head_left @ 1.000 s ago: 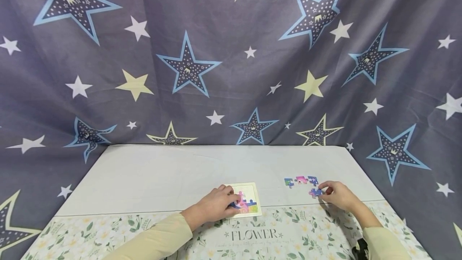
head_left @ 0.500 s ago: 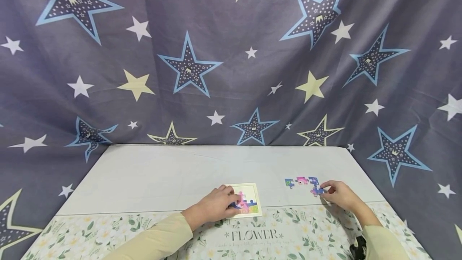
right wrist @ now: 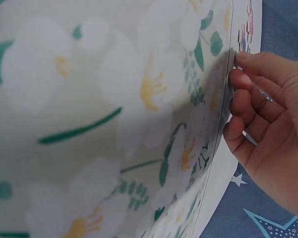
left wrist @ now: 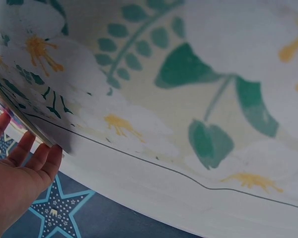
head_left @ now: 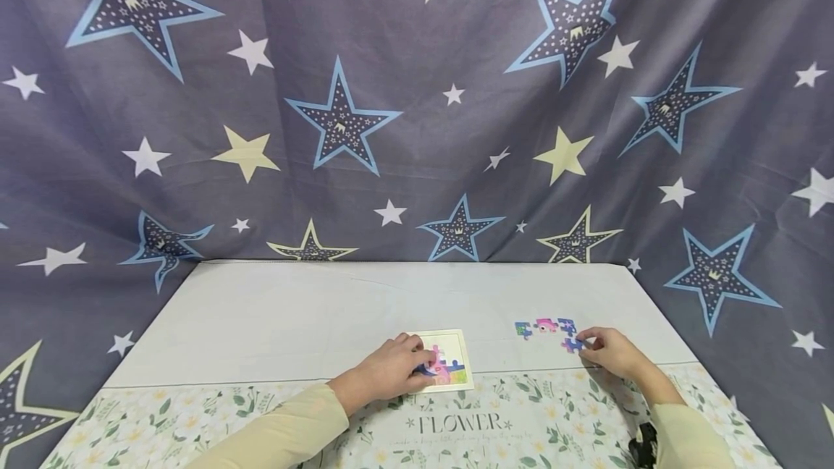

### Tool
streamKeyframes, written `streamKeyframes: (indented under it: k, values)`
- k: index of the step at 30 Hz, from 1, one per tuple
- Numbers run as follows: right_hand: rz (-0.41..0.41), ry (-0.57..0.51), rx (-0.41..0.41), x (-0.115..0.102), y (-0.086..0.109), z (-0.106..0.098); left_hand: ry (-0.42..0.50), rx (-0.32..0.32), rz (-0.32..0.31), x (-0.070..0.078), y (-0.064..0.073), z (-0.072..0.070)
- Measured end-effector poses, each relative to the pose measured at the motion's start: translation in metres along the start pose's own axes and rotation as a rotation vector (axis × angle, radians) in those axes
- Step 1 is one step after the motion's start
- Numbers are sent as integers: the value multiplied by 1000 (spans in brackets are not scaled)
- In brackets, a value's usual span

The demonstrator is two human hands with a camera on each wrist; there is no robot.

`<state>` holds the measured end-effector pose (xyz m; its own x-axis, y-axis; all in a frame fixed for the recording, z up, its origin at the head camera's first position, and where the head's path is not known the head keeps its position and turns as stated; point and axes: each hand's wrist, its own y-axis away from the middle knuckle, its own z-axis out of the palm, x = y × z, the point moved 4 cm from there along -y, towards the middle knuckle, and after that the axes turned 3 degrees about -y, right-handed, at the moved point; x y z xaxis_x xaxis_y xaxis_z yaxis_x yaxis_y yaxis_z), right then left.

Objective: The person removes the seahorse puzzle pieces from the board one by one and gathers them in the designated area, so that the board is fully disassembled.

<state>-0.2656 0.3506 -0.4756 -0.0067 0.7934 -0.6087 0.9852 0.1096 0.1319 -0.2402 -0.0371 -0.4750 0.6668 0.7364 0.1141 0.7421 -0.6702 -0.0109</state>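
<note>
A small jigsaw puzzle tray [head_left: 466,375] with a pale rim lies near the table's middle, partly filled with pink, blue and green pieces. My left hand [head_left: 389,369] grips its left side, fingers bent over the rim and covering part of the picture; the left wrist view shows fingertips along the tray's edge [left wrist: 32,126]. At the right, my right hand [head_left: 612,353] pinches a blue puzzle piece [head_left: 586,343] between thumb and forefinger, mostly hidden by the fingertips. Just left of it lies another blue-purple piece [head_left: 571,344]. In the right wrist view, the pinched piece shows only as a thin dark edge.
Beyond the right hand lie a green-blue piece [head_left: 523,328], a pink piece [head_left: 545,325] and a blue piece with a star [head_left: 567,326]. The white table [head_left: 293,310] has a floral cloth [head_left: 208,411] along its front. A star-patterned curtain [head_left: 404,35] hangs behind.
The blue pieces at my right fingertips have shifted slightly; one now shows tilted between the fingers, separate from the piece beside it. The left hand and tray stay put.
</note>
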Motion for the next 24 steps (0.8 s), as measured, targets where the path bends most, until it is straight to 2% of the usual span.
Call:
streamKeyframes:
  k: [10, 24]
  values:
    - [14, 6, -1, -4, 0, -2, -5, -39, -28, 0, -1, 2]
    - [26, 2, -7, 1, -3, 0, 13, 19, 8, -1, 1, 1]
